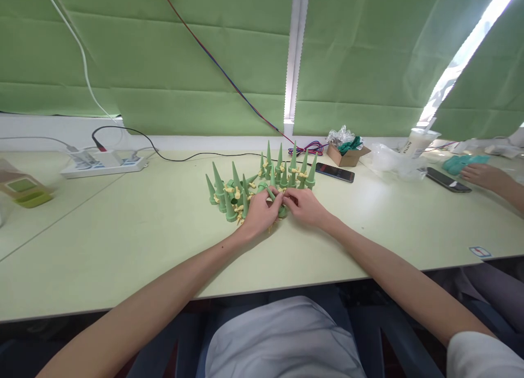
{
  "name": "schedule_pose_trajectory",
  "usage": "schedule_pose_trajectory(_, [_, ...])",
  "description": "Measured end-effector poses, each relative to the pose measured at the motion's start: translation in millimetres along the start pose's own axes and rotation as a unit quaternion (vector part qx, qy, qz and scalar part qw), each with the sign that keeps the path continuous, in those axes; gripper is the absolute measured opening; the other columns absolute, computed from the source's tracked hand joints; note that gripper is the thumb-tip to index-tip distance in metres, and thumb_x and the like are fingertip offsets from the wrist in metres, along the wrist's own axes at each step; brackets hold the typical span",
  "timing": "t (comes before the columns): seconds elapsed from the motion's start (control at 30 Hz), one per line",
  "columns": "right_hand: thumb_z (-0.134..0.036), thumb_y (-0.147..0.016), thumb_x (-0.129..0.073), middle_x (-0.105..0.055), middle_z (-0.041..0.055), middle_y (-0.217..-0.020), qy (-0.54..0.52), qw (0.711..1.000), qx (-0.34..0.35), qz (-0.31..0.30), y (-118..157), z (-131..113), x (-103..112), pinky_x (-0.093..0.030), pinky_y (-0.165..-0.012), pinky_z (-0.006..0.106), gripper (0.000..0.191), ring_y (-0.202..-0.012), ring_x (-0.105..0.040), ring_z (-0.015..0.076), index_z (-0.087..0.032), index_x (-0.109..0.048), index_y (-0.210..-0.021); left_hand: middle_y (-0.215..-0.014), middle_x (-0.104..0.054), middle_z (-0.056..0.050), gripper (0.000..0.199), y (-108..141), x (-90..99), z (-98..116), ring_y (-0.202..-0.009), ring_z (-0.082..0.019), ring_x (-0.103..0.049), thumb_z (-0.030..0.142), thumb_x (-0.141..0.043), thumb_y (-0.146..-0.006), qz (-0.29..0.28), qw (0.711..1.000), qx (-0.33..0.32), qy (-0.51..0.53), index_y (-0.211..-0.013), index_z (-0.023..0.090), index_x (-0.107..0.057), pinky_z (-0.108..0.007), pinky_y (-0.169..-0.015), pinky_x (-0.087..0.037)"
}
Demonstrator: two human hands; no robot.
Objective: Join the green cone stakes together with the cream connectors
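My left hand [261, 213] is closed on a green cone, whose tip [270, 193] pokes out above the thumb. My right hand [305, 206] meets it fingertip to fingertip, pinched at the cone; whatever small piece it grips is mostly hidden by the fingers. Around both hands stand several green cones with round bases, such as a tall cone [218, 178] on the left and another cone [311, 173] on the right. Small yellow pieces [237, 192] lie or stick among them, too small to make out exactly.
Behind the cones lies a phone [334, 172] beside a small cardboard box [347, 157]. A power strip [104, 166] with a black cable is at the back left, near a bottle [24, 187]. To the right are a cup [416, 143], another phone [448, 180] and another person's hand [481, 173].
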State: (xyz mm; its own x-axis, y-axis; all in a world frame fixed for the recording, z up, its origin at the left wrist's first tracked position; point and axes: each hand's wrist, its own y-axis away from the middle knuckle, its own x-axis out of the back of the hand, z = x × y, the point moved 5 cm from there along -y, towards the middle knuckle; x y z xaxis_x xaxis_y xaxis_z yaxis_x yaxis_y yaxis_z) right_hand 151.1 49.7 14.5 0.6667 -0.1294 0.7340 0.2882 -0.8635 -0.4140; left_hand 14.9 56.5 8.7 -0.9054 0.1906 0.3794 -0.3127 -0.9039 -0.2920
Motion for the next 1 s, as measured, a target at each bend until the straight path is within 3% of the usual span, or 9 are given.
schedule_pose_trajectory(0.57, [-0.022, -0.095, -0.044, -0.048, -0.0027, -0.059, 0.017, 1.0, 0.008, -0.018, 0.6, -2.6, 0.7, -0.028, -0.061, 0.028, 0.027, -0.054, -0.038, 0.0121, -0.021, -0.041, -0.068, -0.049, -0.055, 0.003, 0.029, -0.3, 0.6, 1.7, -0.044, -0.013, -0.052, 0.046, -0.055, -0.094, 0.0, 1.0, -0.014, -0.023, -0.079, 0.021, -0.056, -0.026, -0.049, -0.04])
schedule_pose_trajectory(1.0, [-0.017, -0.098, -0.042, -0.059, 0.0027, -0.068, 0.066, 0.995, 0.004, -0.079, 2.6, -3.3, -0.5, -0.031, -0.064, 0.029, 0.029, -0.059, -0.043, 0.0141, -0.018, -0.055, -0.072, -0.049, -0.053, 0.003, 0.025, -0.9, -0.9, 4.7, -0.042, -0.014, -0.049, 0.041, -0.05, -0.093, -0.03, 0.997, -0.025, -0.062, -0.079, 0.021, -0.054, -0.027, -0.046, -0.038])
